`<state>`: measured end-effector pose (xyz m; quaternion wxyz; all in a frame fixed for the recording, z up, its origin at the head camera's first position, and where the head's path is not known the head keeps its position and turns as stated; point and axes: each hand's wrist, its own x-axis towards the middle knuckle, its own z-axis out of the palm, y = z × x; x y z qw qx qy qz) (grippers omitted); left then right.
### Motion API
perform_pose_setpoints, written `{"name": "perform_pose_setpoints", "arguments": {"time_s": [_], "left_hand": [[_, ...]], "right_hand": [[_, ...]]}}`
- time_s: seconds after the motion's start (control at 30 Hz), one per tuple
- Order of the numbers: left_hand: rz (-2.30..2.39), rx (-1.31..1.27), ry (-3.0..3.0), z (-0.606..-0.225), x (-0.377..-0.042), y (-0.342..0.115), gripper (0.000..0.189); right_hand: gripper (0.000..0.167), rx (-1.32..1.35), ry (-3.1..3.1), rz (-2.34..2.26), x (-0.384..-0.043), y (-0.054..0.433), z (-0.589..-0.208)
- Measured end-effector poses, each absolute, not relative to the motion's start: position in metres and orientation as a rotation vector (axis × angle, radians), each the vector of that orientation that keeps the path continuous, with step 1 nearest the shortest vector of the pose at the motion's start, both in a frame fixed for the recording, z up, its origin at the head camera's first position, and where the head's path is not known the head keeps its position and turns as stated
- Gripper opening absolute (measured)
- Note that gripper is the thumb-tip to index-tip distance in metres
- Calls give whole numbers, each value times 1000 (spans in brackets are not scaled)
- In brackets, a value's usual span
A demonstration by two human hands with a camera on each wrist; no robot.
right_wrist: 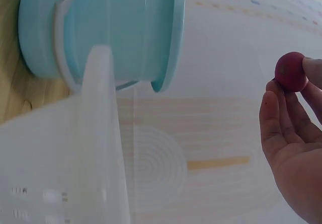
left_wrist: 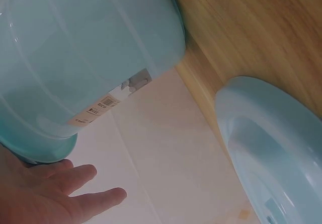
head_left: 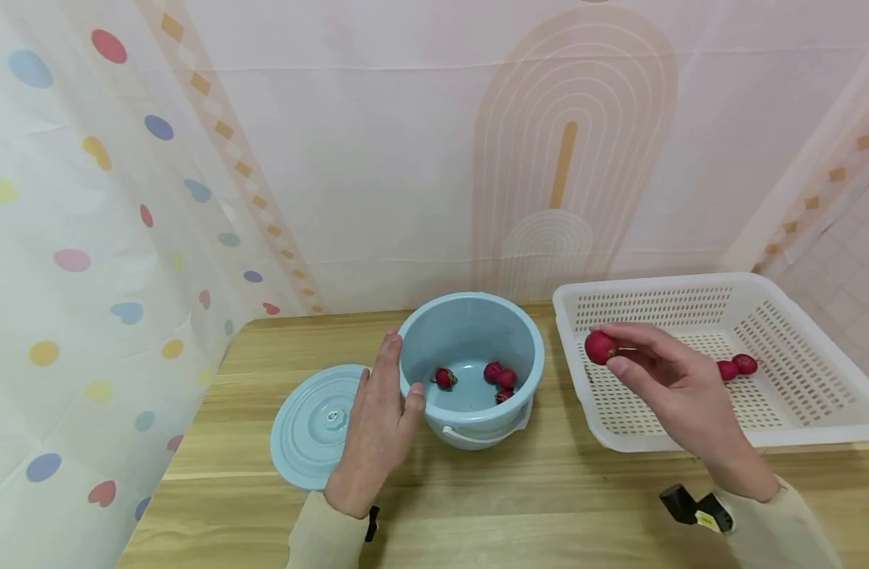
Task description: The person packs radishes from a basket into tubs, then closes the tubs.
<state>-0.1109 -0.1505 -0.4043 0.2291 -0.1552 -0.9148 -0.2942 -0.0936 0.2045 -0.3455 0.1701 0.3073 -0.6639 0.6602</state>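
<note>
Between thumb and fingertips my right hand pinches a red radish, held above the left side of a white plastic basket. The right wrist view shows the same radish at the fingertips. My left hand touches or hovers at the left rim of a light blue bucket, its fingers extended. Inside the bucket lie several radishes. Two more radishes sit in the basket, partly behind the right hand.
A round light blue lid lies on the wooden table left of the bucket, partly under the left hand. The bucket's white handle hangs down at its front. A patterned curtain stands behind the table.
</note>
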Motion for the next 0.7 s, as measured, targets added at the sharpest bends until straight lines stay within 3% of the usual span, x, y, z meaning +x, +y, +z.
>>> {"name": "perform_pose_setpoints", "arguments": {"time_s": [0.5, 0.7], "left_hand": [[-810, -422, -2524, -404, -110, -151, 71], [-813, -410, -2536, -403, -110, -150, 70]], "right_hand": [[40, 916, -2065, 1667, -105, 162, -346], [48, 999, -2086, 1489, -114, 148, -352]]}}
